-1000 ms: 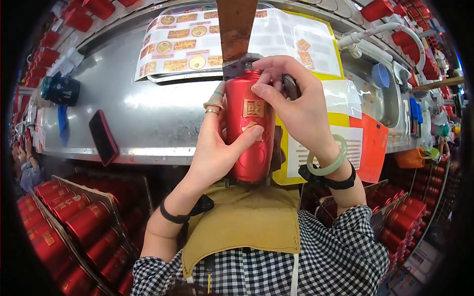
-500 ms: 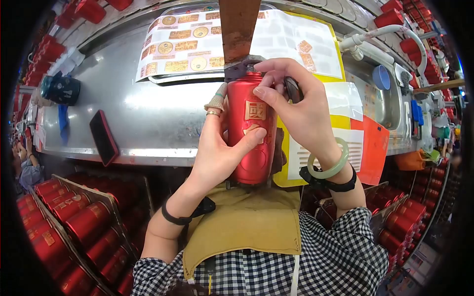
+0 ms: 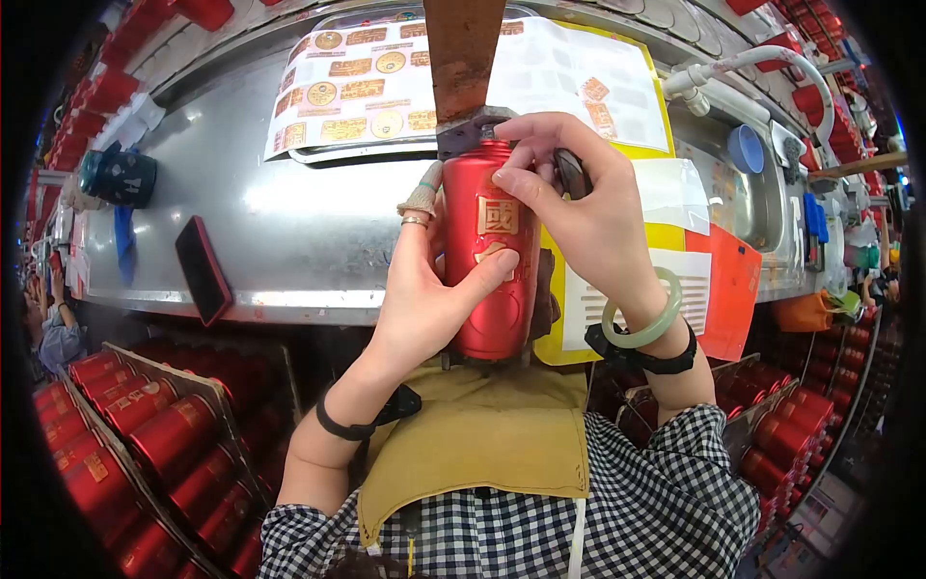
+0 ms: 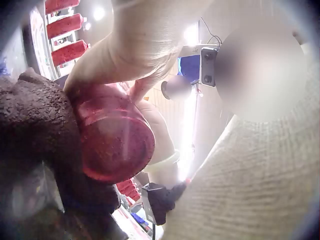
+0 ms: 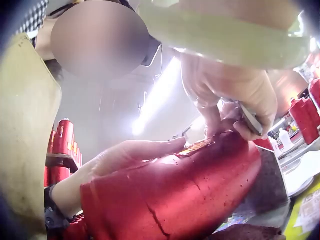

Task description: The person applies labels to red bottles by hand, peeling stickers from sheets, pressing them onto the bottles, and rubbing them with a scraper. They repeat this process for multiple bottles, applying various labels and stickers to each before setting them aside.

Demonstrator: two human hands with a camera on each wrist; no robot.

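A red bottle (image 3: 492,309) with gold character labels lies neck-away on a dark support at the bench edge; its base shows in the left wrist view (image 4: 117,145). The left hand (image 3: 420,299) grips its left side, thumb on the front by the lower gold label, a cover on one fingertip. The right hand (image 3: 588,207) is at the bottle's shoulder and neck, thumb and fingers bent, with a dark-handled tool (image 3: 572,174) held in the curled fingers. In the right wrist view the bottle (image 5: 185,185) lies beneath both hands.
Sheets of gold labels (image 3: 362,92) lie on a tray behind the bottle. A phone (image 3: 203,270) and a dark jar (image 3: 118,176) sit left on the metal bench. At right are a red sheet (image 3: 728,289), a sink with a blue cup (image 3: 744,149), and crates of red bottles below.
Since a second ago the bottle and both hands have shifted very slightly in the head view. Their grip looks the same.
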